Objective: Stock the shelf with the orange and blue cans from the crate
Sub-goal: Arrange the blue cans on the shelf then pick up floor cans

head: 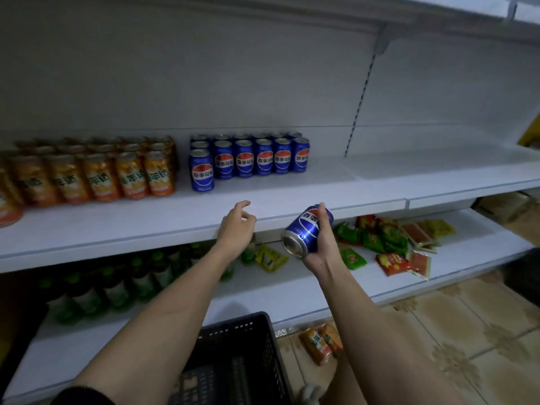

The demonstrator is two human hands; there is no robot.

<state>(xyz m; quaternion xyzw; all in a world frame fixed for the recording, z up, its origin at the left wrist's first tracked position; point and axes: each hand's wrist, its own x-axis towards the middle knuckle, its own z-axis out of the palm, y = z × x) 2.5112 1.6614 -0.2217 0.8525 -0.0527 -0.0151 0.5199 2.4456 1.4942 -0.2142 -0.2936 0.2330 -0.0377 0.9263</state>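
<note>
My right hand [323,244] grips a blue can [305,229], tilted with its base toward me, just below the front edge of the white shelf [117,229]. My left hand [236,225] hovers empty at that edge, fingers loosely curled. On the shelf stand rows of orange cans [96,173] at the left and blue cans [251,156] in the middle. One blue can [202,170] stands a little forward of its row. The black crate [242,358] sits below between my arms, its inside dark. Two orange cans [321,343] lie on the floor beside it.
The lower shelf [292,285] holds green bottles [117,285] on the left and loose snack packets [391,244] on the right. The right half of the upper shelf [423,171] is bare. Tiled floor [453,331] lies to the right.
</note>
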